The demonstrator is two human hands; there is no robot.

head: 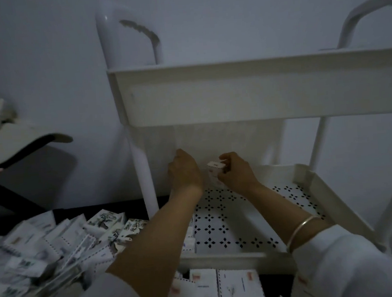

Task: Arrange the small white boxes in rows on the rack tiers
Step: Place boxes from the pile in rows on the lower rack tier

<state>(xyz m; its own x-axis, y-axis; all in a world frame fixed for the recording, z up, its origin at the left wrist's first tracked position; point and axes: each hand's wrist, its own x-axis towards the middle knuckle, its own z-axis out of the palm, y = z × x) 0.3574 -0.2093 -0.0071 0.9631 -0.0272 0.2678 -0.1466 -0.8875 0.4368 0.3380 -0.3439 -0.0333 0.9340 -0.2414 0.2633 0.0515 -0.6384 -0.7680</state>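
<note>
Small white box sits in my right hand, fingers and thumb curled round it, raised slightly above the rear of the rack's middle tier. A small red mark shows on its top face, but I can't read it. My left hand is just beside it, with its back to the camera and fingertips hidden toward the tier's back left corner, so I can't tell if it holds anything. A gold bangle rings the right wrist. The tier floor is punched with a flower pattern, and a few boxes line its left edge. Above is the upper tier. Below, the lower tier's boxes show stamp-style borders and red marks, text illegible. A loose heap of boxes with ink-style drawings lies left of the rack.
</note>
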